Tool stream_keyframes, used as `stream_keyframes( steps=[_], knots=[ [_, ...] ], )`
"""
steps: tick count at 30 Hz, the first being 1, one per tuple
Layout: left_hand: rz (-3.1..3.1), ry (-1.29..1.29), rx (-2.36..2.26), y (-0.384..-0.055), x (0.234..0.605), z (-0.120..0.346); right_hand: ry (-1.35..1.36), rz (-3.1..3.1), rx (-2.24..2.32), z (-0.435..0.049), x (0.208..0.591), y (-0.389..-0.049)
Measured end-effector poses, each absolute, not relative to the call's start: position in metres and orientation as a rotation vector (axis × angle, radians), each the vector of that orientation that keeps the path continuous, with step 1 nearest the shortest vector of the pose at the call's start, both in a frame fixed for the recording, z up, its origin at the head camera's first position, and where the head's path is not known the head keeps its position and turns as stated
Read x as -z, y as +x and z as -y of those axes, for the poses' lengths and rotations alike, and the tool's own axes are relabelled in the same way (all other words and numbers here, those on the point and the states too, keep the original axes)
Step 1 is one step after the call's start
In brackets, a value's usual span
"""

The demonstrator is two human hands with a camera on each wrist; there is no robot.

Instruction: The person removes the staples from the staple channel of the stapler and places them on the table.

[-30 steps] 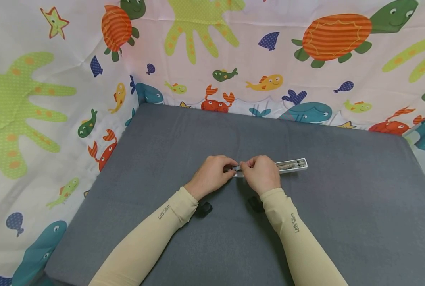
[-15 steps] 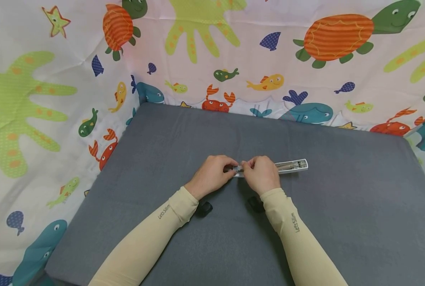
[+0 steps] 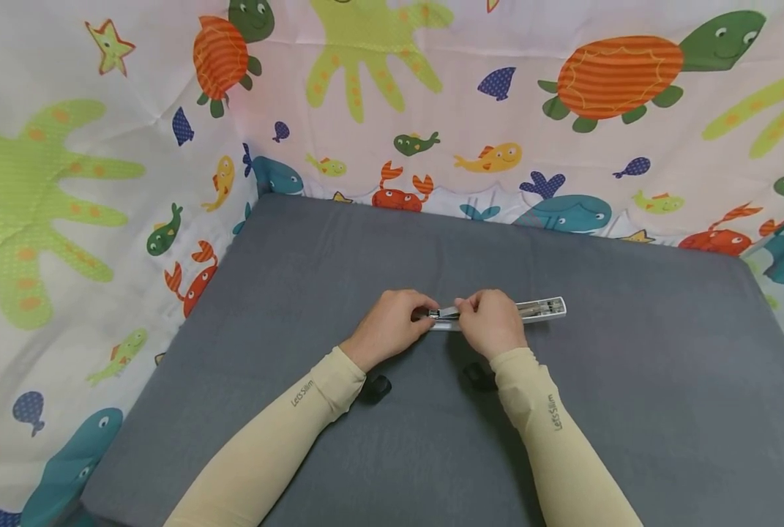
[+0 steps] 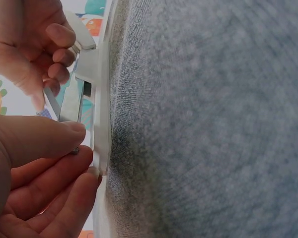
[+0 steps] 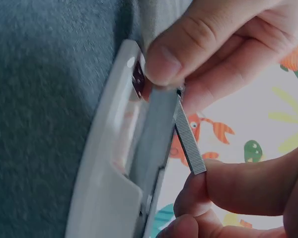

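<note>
A white stapler [image 3: 543, 309], swung open, lies across the grey cloth, and its long metal magazine [image 5: 151, 134] is exposed. My left hand [image 3: 390, 327] pinches the magazine's left end between thumb and fingers, hiding the tip. Between the thumb and index finger of my right hand [image 3: 493, 322] is one end of a ridged strip of staples [image 5: 191, 141]. The strip slants up from the magazine, its other end right beside my left fingertips. In the left wrist view, the stapler's pale base [image 4: 103, 99] runs along the cloth below both hands.
A grey cloth [image 3: 286, 278] covers the table. Behind it and to the left hangs a white curtain [image 3: 359, 154] printed with sea animals. Dark wrist devices [image 3: 376, 389] sit under both wrists.
My right hand has shifted slightly right, and more of the staple strip shows between the hands. My left hand stays at the stapler's left end. The head view has tilted slightly.
</note>
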State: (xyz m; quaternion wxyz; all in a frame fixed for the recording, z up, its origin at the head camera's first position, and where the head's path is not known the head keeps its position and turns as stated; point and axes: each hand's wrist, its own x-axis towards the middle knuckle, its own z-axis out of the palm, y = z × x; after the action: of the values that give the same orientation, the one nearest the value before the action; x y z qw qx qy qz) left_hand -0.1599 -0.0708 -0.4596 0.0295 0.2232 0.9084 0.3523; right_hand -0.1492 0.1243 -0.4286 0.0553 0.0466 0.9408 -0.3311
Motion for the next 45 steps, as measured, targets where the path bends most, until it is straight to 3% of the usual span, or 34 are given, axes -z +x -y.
stream_keyframes(
  steps=[22, 32, 45],
  knots=[
    [-2.781, 0.679, -1.099, -0.170, 0.472, 0.076, 0.355, -2.925, 0.972, -0.221, 0.398, -0.129],
    [-2.804, 0.681, -1.093, -0.171, 0.472, 0.082, 0.463, -2.825, 0.948, -0.273, 0.419, -0.126],
    [-2.787, 0.663, -1.110, -0.172, 0.470, 0.083, 0.458, -2.811, 0.869, -0.301, 0.451, -0.130]
  ],
)
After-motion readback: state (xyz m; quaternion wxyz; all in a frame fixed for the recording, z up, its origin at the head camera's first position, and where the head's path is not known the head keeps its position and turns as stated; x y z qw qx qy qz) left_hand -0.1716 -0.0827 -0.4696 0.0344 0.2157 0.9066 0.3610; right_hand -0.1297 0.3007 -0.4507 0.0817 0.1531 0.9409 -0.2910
